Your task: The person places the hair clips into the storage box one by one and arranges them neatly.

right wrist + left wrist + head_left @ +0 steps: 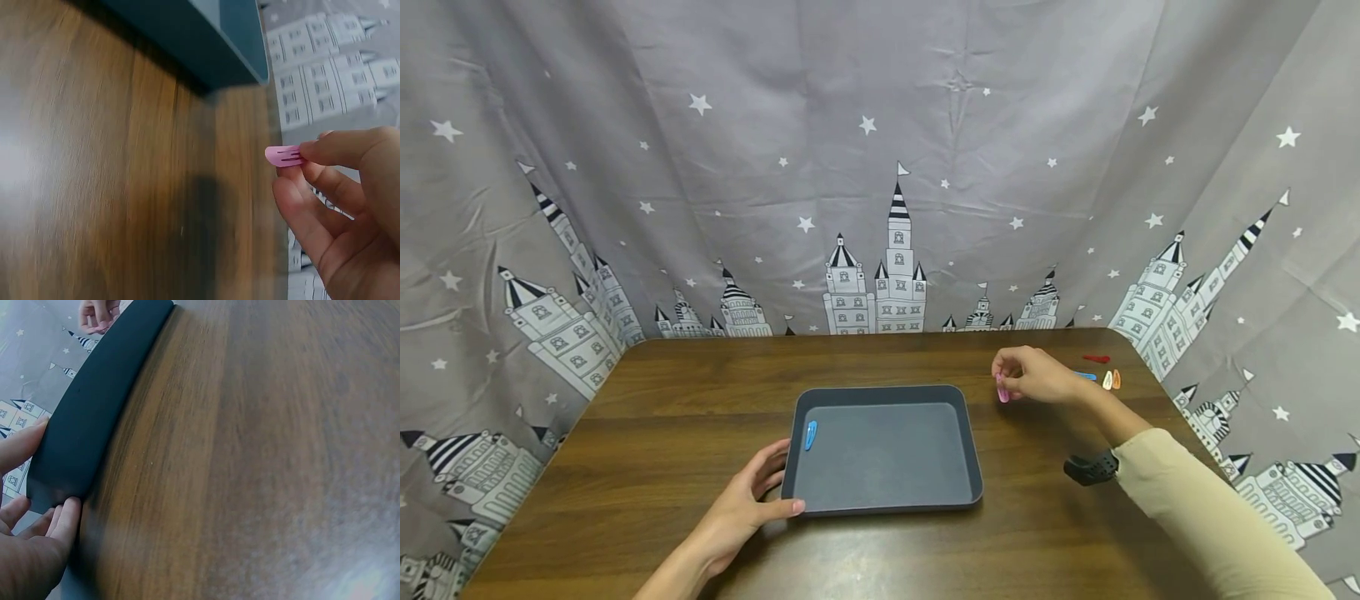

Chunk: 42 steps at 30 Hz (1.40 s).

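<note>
Right hand point(1033, 375): thumb and fingertips pinch a small pink hair clip with slots cut along its length point(1003, 390); gap between fingers narrow, just the clip's thickness. Clip is over the brown wood-grain counter point(700, 392), right of the dark grey rectangular tray with raised walls point(880, 458), about level with its far edge. Height over the counter: cannot tell.

Key relation: tray floor lies left of and nearer than the held clip, with the tray's right wall between. Clip's long axis runs roughly near-far, one end free of the fingers and pointing near in the head view. Right hand is the nearer to the clip; left hand point(741, 504) well apart, at the tray's near left corner, thumb at the rim, fingers bent against the outside wall, gripping it.

Inside tray: one light blue hair clip point(811, 435), by the left wall, long axis also roughly near-far.

Right of the right hand, on the counter: red clip point(1097, 359), second blue clip point(1086, 376) partly hidden, cream clip point(1107, 380) and orange clip point(1116, 379) side by side.
</note>
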{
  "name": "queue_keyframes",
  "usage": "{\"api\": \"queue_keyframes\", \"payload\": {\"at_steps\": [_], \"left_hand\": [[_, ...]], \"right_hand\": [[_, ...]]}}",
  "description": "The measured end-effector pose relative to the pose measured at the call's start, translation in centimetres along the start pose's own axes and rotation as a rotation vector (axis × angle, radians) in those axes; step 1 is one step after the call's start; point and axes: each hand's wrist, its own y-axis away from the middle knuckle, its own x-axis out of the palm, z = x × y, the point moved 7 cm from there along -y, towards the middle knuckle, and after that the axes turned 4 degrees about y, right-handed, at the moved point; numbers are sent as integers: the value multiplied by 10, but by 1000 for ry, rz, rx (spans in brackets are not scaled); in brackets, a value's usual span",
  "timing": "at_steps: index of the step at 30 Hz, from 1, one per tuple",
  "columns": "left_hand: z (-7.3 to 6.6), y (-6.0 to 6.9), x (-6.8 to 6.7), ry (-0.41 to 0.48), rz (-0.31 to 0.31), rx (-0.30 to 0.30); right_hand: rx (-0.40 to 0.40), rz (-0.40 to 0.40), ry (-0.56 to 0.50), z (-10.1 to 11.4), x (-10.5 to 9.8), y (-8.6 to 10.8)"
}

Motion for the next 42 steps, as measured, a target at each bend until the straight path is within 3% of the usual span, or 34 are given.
{"api": "queue_keyframes", "payload": {"at_steps": [12,33,42], "left_hand": [[0,1,1,3,1,4],[-1,2,1,-5,0,3],[1,2,1,6,2,8]], "right_hand": [[-87,78,-33,43,32,-31],[-161,185,43,85,70,-67],[-230,214,62,101,87,-82]]}}
